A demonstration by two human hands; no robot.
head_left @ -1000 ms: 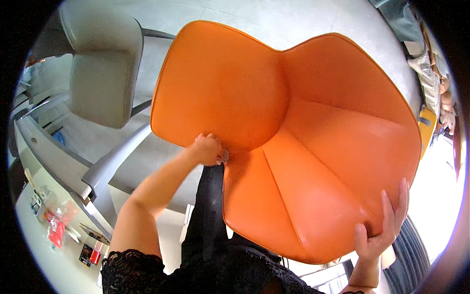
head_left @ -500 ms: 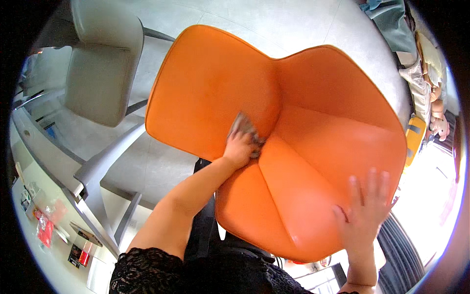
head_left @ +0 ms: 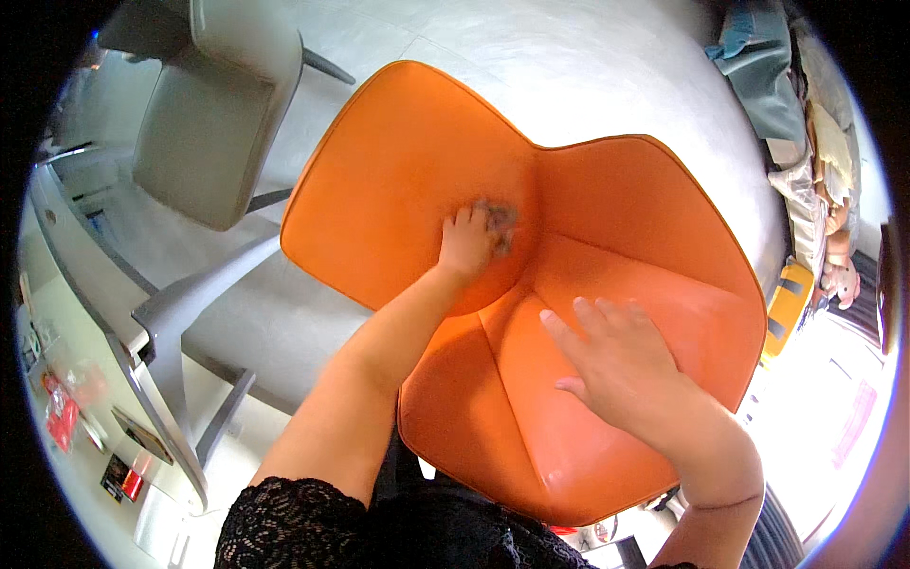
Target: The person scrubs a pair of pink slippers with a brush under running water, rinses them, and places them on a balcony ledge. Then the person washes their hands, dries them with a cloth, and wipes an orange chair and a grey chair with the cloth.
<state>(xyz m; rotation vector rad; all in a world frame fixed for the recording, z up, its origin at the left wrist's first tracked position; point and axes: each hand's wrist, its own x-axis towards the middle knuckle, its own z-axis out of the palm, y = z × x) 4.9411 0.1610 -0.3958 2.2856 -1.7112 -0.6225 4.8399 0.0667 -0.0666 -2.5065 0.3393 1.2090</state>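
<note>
An orange padded chair (head_left: 398, 180) fills the middle, its flat seat at the left and its curved backrest at the right. My left hand (head_left: 467, 244) presses a crumpled dark grey cloth (head_left: 500, 226) onto the seat, close to the crease where seat and backrest meet. The cloth is slightly blurred and partly under the fingers. My right hand (head_left: 616, 365) is over the backrest panels with fingers spread and nothing in it. Whether its palm touches the surface I cannot tell.
A grey chair (head_left: 204, 133) stands at the upper left. Beside it runs a table edge (head_left: 104, 284) with a grey leg frame (head_left: 180, 313). Small red packets (head_left: 62, 417) lie at the lower left. At the right are piled fabrics (head_left: 758, 76), a yellow case (head_left: 787, 308) and a plush toy (head_left: 840, 283).
My left hand has slid the cloth up from the crease onto the seat. My right hand has moved left across the backrest, away from its lower right side.
</note>
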